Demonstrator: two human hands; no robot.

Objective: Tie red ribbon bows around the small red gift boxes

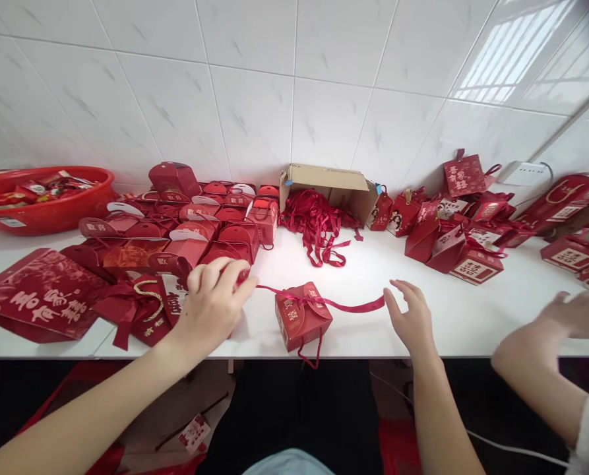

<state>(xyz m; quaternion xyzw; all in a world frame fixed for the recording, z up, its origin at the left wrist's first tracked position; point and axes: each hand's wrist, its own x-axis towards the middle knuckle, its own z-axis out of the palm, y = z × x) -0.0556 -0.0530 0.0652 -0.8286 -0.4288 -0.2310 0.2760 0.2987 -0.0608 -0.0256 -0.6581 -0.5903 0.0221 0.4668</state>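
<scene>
A small red gift box with gold characters and a red cord handle sits near the table's front edge. Across its top runs a dark red ribbon, crossed or knotted at the middle of the lid. My left hand is closed around the ribbon's left end, left of the box. To the right, my right hand pinches the other end at its fingertips. Between box and right hand the ribbon sags slightly. Part of the left end is hidden in my fingers.
Rows of red boxes and a large red bag stand left. A cardboard box spills loose ribbons. Ribboned boxes stand right, near another person's hand. A red basin holds packets.
</scene>
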